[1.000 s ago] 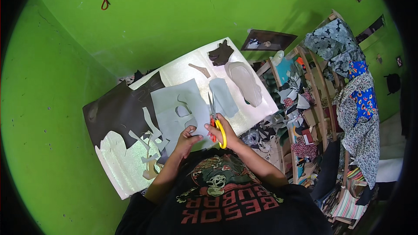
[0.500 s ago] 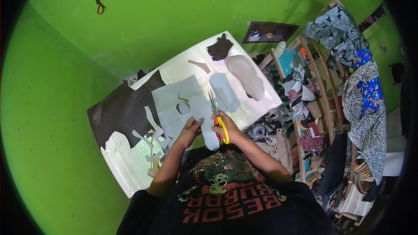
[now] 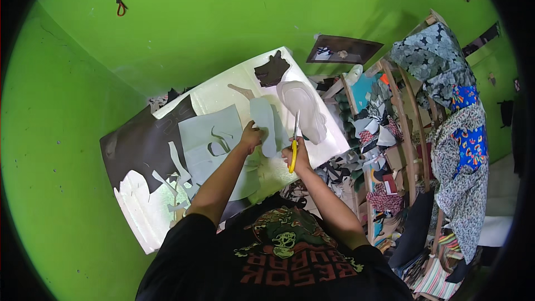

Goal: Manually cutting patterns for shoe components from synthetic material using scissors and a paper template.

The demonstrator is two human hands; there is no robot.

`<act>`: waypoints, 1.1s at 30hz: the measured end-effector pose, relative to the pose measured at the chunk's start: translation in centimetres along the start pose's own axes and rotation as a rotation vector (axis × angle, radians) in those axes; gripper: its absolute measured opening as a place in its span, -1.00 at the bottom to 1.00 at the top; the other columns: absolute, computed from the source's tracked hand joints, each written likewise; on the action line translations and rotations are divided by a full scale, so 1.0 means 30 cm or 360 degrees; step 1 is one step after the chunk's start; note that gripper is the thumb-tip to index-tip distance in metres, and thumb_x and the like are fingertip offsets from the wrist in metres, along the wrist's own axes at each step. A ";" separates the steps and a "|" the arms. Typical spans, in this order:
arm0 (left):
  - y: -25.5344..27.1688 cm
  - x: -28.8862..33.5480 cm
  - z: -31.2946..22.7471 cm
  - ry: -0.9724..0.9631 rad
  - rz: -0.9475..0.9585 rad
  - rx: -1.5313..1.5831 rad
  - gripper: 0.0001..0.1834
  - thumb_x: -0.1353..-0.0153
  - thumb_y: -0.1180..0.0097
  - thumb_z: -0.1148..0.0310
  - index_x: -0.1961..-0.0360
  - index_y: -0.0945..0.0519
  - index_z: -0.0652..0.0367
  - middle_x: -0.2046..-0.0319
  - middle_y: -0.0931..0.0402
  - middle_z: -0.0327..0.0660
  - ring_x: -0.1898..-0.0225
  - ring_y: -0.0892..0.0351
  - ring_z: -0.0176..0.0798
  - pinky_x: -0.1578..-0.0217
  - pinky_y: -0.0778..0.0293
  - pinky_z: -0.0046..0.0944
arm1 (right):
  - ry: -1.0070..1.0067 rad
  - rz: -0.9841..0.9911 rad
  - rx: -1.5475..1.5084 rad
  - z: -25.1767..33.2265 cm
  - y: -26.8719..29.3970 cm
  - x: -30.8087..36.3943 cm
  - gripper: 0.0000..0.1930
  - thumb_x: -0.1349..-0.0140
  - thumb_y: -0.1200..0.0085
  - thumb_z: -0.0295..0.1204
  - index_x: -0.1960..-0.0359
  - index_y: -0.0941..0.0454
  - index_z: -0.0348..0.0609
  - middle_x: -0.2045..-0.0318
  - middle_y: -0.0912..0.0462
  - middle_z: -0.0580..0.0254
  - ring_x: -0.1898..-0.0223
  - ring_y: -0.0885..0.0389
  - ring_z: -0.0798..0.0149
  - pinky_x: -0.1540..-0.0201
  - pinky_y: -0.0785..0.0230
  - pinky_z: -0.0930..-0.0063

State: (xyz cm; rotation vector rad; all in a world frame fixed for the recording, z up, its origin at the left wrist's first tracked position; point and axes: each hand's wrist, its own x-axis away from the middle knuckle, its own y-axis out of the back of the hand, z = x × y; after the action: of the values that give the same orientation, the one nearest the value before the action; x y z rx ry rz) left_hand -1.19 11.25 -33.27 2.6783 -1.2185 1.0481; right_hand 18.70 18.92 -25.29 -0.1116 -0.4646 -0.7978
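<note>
My left hand [image 3: 252, 136] pinches the edge of a pale grey sole-shaped piece [image 3: 263, 122], held over the white board [image 3: 334, 136]. A similar grey piece [image 3: 280, 124] lies partly covered beneath it. My right hand [image 3: 300, 158] is closed around scissors [image 3: 293, 157] with yellow handles, their blades pointing away from me. Just beyond them lies a beige sole shape [image 3: 304, 112]. To the left of my left hand spreads a large grey sheet [image 3: 200, 128] with a curved cut in it; my left forearm hides part of it.
A dark brown sheet [image 3: 139, 145] covers the board's left side, with narrow grey offcuts [image 3: 177, 161] near it. Dark brown scraps [image 3: 272, 69] and a small tan strip [image 3: 239, 90] lie at the far end. To the right, a wooden rack [image 3: 409, 134] stands among piled scraps and fabric.
My left hand has carried the grey sole-shaped piece away from me, onto the other grey piece. My right hand has moved the scissors slightly right, away from the piece.
</note>
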 end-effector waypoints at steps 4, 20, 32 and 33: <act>-0.047 -0.065 0.069 0.0072 -0.0222 -0.0101 -0.27 -0.08 -0.22 0.65 -0.28 -0.22 0.18 0.19 -0.54 -0.04 0.36 -0.61 -0.18 0.49 -0.58 -0.18 | -0.0192 0.0008 -0.0071 -0.023 0.081 0.007 -0.48 -0.11 -0.15 -0.55 -0.09 -0.20 -0.12 0.38 -0.48 0.18 0.49 -0.56 0.32 0.51 -0.41 0.45; -0.152 -0.046 0.184 -0.0535 -0.0677 -0.0864 -0.38 -0.06 -0.26 0.54 -0.12 -0.25 0.31 0.52 -0.57 -0.08 0.59 -0.64 -0.16 0.61 -0.56 -0.17 | -0.0138 0.0259 0.0226 -0.043 0.159 -0.080 -0.48 -0.15 -0.18 -0.45 -0.10 -0.21 -0.18 0.40 -0.54 0.13 0.48 -0.59 0.22 0.43 -0.46 0.34; -0.123 -0.075 0.089 -0.0250 -0.0528 -0.1210 -0.33 -0.08 -0.17 0.26 -0.14 -0.33 0.52 -0.08 -0.33 0.43 -0.14 -0.37 0.36 -0.20 -0.37 0.03 | 0.0312 0.0040 0.1093 -0.049 0.093 -0.248 -0.39 -0.05 -0.24 -0.43 -0.11 -0.19 -0.24 0.39 -0.62 -0.06 0.34 -0.66 -0.12 0.23 -0.47 0.10; -0.129 -0.078 0.082 -0.0247 -0.0536 -0.1209 -0.33 -0.08 -0.17 0.26 -0.14 -0.33 0.52 -0.08 -0.33 0.43 -0.14 -0.37 0.36 -0.20 -0.37 0.03 | 0.0314 0.0048 0.1092 -0.044 0.085 -0.263 -0.39 -0.05 -0.24 -0.43 -0.11 -0.19 -0.24 0.39 -0.62 -0.06 0.34 -0.66 -0.12 0.23 -0.47 0.10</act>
State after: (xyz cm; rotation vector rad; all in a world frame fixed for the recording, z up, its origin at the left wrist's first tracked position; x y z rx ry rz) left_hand 1.73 14.80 -35.60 2.2477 -0.8806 0.2488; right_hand 16.22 25.57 -29.76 0.5902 -0.5248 -0.5769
